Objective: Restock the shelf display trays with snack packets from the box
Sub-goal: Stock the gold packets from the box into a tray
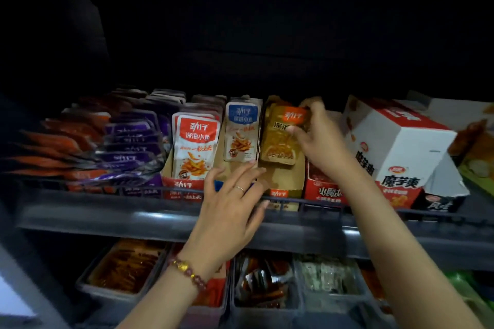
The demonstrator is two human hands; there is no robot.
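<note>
Three cardboard display trays stand side by side on the upper shelf: red-label packets (194, 147), blue-label packets (242, 136) and golden orange-label packets (280, 141). My right hand (318, 136) grips the top of the golden packets standing in their tray (283, 192). Spread in front of the blue tray, my left hand (232, 195) has straight fingers, their tips near the bottom edge of the blue packets. A white and red snack box (395, 152) lies tilted on the shelf to the right.
Purple (131, 147) and orange (53, 149) packets fill the shelf's left part. A dark wire rail (107, 189) runs along the shelf front. Below, grey bins (125, 267) hold more snacks. A red tray (320, 187) sits under the white box.
</note>
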